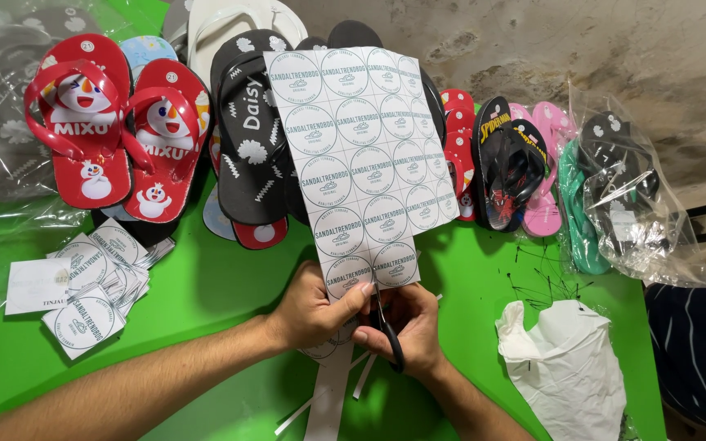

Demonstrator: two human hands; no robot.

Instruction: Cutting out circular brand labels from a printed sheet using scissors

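Head view: your left hand (316, 310) pinches the bottom edge of the label sheet (361, 155), thumb on top, fingers closed under the paper. Your right hand (410, 327) is closed around the black-handled scissors (384, 322), blades pointing up into the sheet's lowest row of round labels. The sheet stands nearly upright from your hands, its top leaning over the black sandal (247, 131) behind it, so the cut line sits right between both hands.

Risks, as a judgement: the blade runs close to your left thumb, so a slip could nick it. The sheet is tall and held only at the bottom, so it may flop and pull the cut off the grid line into a printed circle.

White paper strips (328, 400) lie below your wrists on the green table (206, 286). A pile of cut labels (91, 286) lies well to the left. Red snowman sandals (116, 122) sit far left at the back, more sandals (508, 163) to the right, bagged sandals (623, 196) beyond those, and a white plastic bag (565, 367) near your right forearm. A striped sleeve (700, 351) shows at the right edge, another person's.
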